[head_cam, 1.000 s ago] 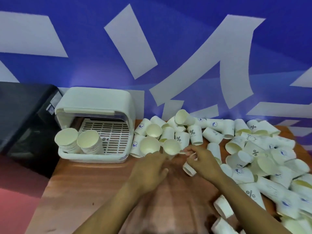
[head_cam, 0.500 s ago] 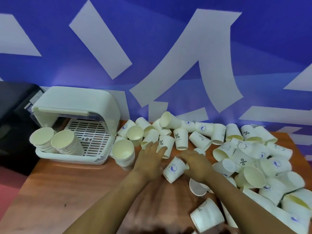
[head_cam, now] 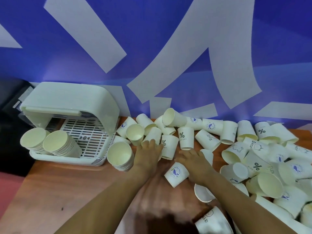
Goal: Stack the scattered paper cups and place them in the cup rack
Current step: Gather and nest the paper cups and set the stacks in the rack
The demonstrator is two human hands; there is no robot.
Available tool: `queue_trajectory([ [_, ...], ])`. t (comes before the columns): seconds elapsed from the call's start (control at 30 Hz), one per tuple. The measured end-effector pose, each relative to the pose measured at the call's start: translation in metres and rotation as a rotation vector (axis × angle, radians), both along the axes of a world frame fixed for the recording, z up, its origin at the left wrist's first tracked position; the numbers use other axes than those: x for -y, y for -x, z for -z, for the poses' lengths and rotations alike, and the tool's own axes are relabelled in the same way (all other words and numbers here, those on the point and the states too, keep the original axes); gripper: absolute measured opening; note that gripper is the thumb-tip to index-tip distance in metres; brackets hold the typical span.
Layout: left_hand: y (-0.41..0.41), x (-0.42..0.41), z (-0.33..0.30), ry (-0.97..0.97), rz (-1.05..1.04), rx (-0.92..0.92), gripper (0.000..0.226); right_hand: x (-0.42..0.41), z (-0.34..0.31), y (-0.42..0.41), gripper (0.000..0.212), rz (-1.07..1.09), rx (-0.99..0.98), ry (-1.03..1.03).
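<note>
Now the stack [head_cam: 120, 156] stands released beside the left hand [head_cam: 148, 153], whose loose fingers reach a cup [head_cam: 168, 148]; right hand [head_cam: 194, 162], grip unclear, hovers over another.

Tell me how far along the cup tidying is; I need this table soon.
Early still. Done: two stacks lie in the cup rack. In hand: a third stack stands on the table beside the rack, and the left hand reaches to a percent-sign cup; the right hand is over a whale-print cup. Left: dozens of loose cups lie scattered to the right.
</note>
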State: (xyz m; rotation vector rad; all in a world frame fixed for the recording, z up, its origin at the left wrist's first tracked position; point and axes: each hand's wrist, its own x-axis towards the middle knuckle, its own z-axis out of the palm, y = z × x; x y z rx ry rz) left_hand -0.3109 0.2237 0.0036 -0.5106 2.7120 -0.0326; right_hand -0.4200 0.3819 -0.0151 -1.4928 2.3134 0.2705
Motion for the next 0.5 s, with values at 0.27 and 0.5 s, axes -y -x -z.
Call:
queue_trajectory([
  [0.27, -0.001, 0.000, -0.005, -0.051, -0.023, -0.070, 0.064, -0.001, -0.006, -0.005, 0.058, 0.038, 0.008, 0.030],
  [0.5, -0.029, -0.008, -0.034, -0.235, -0.074, -0.243, 0.065, -0.021, -0.046, -0.006, 0.061, 0.168, 0.116, 0.139],
])
